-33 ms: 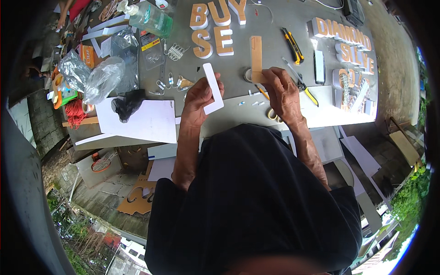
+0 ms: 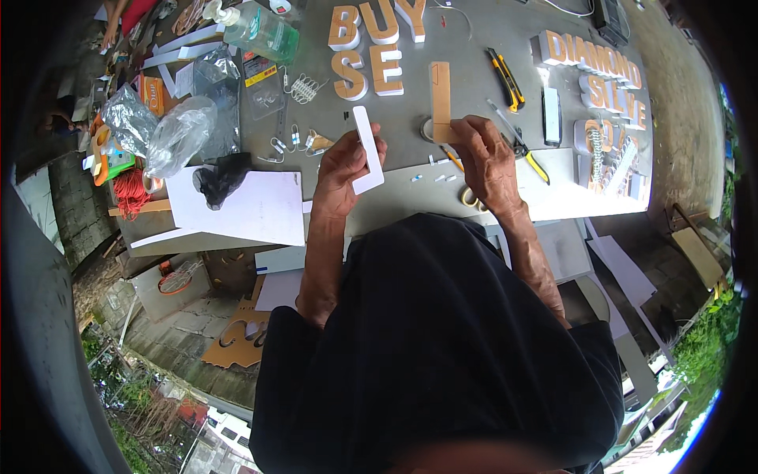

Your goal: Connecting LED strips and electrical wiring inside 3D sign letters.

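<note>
My left hand (image 2: pixel 344 170) is closed around a white L-shaped letter piece (image 2: pixel 365 142), its long arm pointing up and its smooth white face showing. Between the thumb and fingers of my right hand (image 2: pixel 489 158) is a brown-faced L-shaped letter piece (image 2: pixel 441 99), also with its long arm upward. The two pieces are apart, both held above the table's near half. Behind the brown piece's lower end, a roll of tape (image 2: pixel 427 129) is partly hidden. Scissors (image 2: pixel 471 197) with yellow handles lie by my right wrist.
Raised brown-faced letters (image 2: pixel 387 71) stand at the back, with more (image 2: pixel 604 67) at the right. A yellow-black cutter knife (image 2: pixel 505 79), pliers (image 2: pixel 530 158) and a phone (image 2: pixel 551 117) lie right of centre. Plastic bags (image 2: pixel 180 138), a pump bottle (image 2: pixel 260 35) and white sheet (image 2: pixel 237 209) are left.
The white L-shaped letter piece in my left hand has shifted up very slightly and turned a little. My right hand and the brown-faced piece look unchanged.
</note>
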The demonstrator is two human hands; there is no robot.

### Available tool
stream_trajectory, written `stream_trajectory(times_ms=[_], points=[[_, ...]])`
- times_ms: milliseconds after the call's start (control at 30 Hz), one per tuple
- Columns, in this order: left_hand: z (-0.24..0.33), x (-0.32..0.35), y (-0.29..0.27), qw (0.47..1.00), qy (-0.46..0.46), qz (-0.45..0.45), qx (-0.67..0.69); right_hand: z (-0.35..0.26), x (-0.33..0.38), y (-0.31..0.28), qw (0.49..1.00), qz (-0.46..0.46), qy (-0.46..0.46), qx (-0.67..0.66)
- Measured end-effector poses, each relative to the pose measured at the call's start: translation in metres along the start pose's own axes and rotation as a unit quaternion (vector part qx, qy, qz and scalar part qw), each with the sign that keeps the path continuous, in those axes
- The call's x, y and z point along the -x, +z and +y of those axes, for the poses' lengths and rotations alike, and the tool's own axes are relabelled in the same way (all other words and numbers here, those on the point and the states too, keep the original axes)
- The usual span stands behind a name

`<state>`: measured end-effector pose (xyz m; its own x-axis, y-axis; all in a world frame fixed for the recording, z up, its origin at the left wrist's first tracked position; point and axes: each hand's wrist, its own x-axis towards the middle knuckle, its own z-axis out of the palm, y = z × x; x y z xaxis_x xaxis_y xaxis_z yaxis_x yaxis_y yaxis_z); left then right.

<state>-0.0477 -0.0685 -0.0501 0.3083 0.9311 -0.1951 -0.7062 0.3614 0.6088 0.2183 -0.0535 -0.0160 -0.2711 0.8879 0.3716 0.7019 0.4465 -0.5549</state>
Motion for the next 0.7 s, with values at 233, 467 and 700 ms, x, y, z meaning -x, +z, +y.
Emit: stream_trajectory(times_ms=[233,467,700], points=[[0.008,-0.013,0.058,0.934,0.104,0.157,-0.304,-0.001,-0.003,0.008,0.999,-0.028,-0.023,-0.003],[-0.008,-0.035,0.066,0.696,0.236,0.248,-0.631,-0.019,-0.006,0.028,0.994,-0.069,-0.075,-0.035],[0.0,-0.038,0.065,0.8,0.153,0.244,-0.527,-0.019,-0.013,0.031,0.993,-0.055,-0.103,-0.035]])
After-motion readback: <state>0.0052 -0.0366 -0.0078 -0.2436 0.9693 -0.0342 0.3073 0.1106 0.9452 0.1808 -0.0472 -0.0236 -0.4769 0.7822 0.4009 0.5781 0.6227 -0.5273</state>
